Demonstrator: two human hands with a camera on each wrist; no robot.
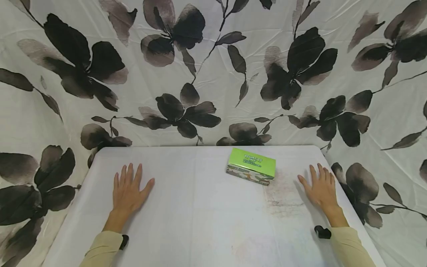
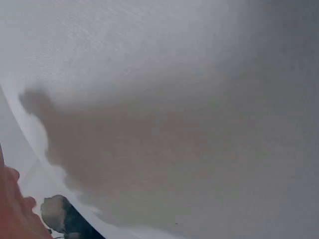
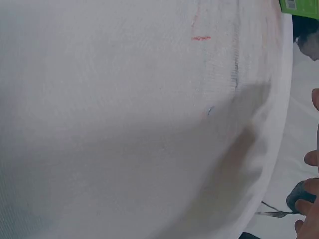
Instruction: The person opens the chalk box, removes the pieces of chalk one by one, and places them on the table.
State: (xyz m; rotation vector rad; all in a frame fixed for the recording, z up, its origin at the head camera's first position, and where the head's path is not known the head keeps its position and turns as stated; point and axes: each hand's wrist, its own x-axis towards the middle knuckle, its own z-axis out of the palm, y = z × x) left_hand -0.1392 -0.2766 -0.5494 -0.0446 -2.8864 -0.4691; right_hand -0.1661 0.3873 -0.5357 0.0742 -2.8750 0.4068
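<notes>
On the left side of the white table my left hand (image 1: pixel 128 191) is spread palm down, its fingers straight and pointing away, holding nothing. My right hand (image 1: pixel 321 189) is held the same way near the table's right edge, also holding nothing. Between the two, closer to the right hand, lies a green box (image 1: pixel 251 165) with printed lettering on top and a patterned side. A corner of that box (image 3: pixel 299 7) shows at the top right of the right wrist view. Only a small part of the left hand (image 2: pixel 17 209) enters the left wrist view.
The white table (image 1: pixel 193 222) has faint reddish and dark stains left of the right hand. A white cloth with dark flowers (image 1: pixel 186 111) hangs behind the table and down both sides. A dark band (image 1: pixel 323 232) is at the right wrist, another (image 1: pixel 124 242) at the left.
</notes>
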